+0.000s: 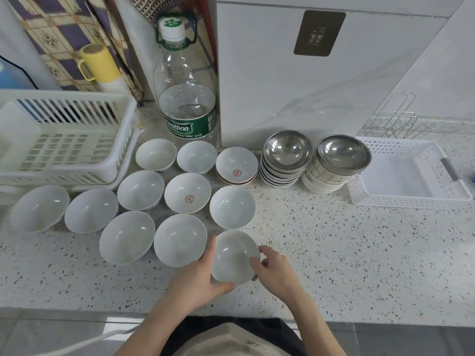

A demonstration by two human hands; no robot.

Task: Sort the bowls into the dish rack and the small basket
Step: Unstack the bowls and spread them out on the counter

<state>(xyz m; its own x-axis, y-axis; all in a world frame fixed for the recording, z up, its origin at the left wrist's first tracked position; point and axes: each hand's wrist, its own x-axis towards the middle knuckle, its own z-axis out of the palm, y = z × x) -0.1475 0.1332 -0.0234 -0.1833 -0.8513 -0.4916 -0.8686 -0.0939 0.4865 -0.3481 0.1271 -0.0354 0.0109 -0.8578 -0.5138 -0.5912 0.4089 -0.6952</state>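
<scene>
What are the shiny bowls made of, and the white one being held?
The shiny bowls look like polished steel: grey and mirror-like, reflecting the room. The white bowl, gripped by the left hand and the right hand, looks like glazed ceramic, smooth with soft glints, though it might be hard plastic.

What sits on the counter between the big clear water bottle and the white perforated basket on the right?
In the head view, two stacks of bowls, each topped by a steel bowl, sit between the bottle and the basket.
</scene>
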